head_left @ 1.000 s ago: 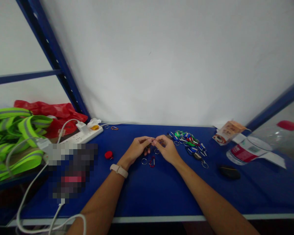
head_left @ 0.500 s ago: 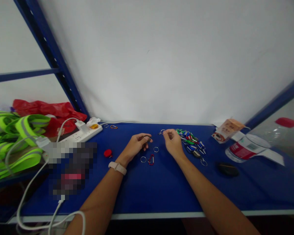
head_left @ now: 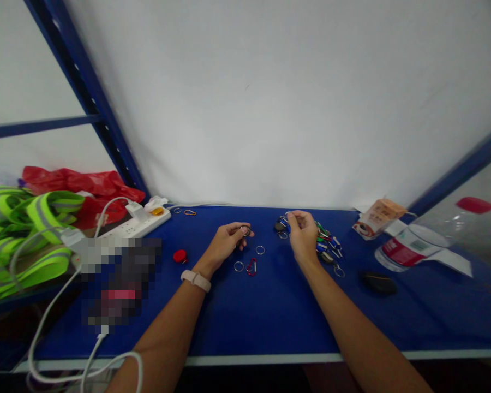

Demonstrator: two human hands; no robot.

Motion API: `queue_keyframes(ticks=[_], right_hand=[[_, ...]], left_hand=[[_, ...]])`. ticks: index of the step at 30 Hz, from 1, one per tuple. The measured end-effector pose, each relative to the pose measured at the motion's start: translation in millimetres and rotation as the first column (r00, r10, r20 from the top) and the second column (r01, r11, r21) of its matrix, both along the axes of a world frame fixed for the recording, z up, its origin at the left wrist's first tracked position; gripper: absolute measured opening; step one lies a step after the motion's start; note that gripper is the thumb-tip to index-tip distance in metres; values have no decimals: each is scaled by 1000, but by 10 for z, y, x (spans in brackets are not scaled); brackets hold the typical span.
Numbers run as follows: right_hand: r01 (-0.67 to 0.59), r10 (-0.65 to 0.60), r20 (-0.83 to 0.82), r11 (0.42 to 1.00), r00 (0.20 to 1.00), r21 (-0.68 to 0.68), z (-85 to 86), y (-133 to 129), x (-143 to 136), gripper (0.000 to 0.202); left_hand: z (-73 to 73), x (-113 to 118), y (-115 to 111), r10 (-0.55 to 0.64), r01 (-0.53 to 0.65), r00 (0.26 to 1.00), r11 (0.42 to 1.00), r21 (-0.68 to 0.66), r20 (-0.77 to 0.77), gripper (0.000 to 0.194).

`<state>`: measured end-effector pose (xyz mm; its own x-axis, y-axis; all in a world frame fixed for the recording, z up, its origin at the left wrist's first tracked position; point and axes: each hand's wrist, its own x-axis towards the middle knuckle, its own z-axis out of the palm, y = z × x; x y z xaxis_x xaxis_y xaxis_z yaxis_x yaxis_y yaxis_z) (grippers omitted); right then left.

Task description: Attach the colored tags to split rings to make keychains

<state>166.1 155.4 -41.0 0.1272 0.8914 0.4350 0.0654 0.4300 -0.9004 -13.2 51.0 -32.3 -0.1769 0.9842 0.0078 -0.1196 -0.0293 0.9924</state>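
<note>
My left hand (head_left: 231, 240) is closed on a small dark object (head_left: 245, 230) over the middle of the blue table. At the left edge of a pile of coloured carabiners and rings (head_left: 329, 245), my right hand (head_left: 303, 232) is closed; what its fingertips pinch is too small to name. A dark round piece and a ring (head_left: 283, 236) show just left of its fingers. Between and below the hands lie a red carabiner (head_left: 252, 267), one split ring (head_left: 239, 266) left of it and another split ring (head_left: 260, 250) above.
On the left are a red round object (head_left: 180, 256), a power strip (head_left: 147, 222), white cables and green reflective straps (head_left: 45, 218). An orange carabiner (head_left: 190, 212) lies near the wall. To the right stand a carton (head_left: 378, 218), a bottle (head_left: 413, 245) and a black mouse (head_left: 378, 283).
My right hand has moved right, onto the pile's left side; pile pieces now show left of its fingers. My left hand has barely moved.
</note>
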Motion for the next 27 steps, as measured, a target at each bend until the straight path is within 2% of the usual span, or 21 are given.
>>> queue_keyframes(ticks=[5,7,10,12,15,17,19,20,21,22,23,24,27], right_hand=[[-86,86,-38,996,996,-3,-10,-34,-31,29],[-199,200,33,980,979,-28,-30,-86,-65,30],[-449,459,217,888,861,-97,-66,-223,-143,34],[-561,564,315,821,763,-109,-76,-323,-190,37],[-619,592,420,781,688,-87,-62,-416,-220,27],[-605,575,416,793,705,-71,-47,-422,-218,26],[-582,568,324,811,757,-61,-42,-392,-212,27],[-574,570,255,816,781,-65,-44,-370,-210,28],[-567,570,181,820,801,-74,-46,-346,-209,30],[-559,565,108,825,818,-87,-49,-322,-209,31],[-548,554,40,830,832,-99,-52,-302,-210,32],[-535,536,-19,838,844,-110,-53,-285,-212,32],[-513,494,-156,849,856,-125,-45,-263,-215,31]], left_hand=[[34,-5,-4,28,-28,999,1000,5,-32,30],[37,1,-6,39,-39,999,999,-7,-33,30],[9,42,-21,2,-1,1000,1000,-19,12,35],[-26,80,-36,-37,37,999,999,-12,27,41],[-47,130,-49,-21,21,1000,1000,12,-15,52],[5,167,-70,24,-24,994,1000,3,-105,56],[116,239,-156,110,-111,942,994,13,-317,53],[185,298,-243,185,-176,867,982,64,-462,50],[254,376,-369,303,-266,761,952,151,-573,47],[317,471,-535,421,-329,653,906,264,-629,45],[369,579,-740,487,-338,588,873,351,-645,45],[405,694,-974,510,-321,586,860,397,-630,43],[416,1000,-1717,268,-1,740,917,398,-616,34]])
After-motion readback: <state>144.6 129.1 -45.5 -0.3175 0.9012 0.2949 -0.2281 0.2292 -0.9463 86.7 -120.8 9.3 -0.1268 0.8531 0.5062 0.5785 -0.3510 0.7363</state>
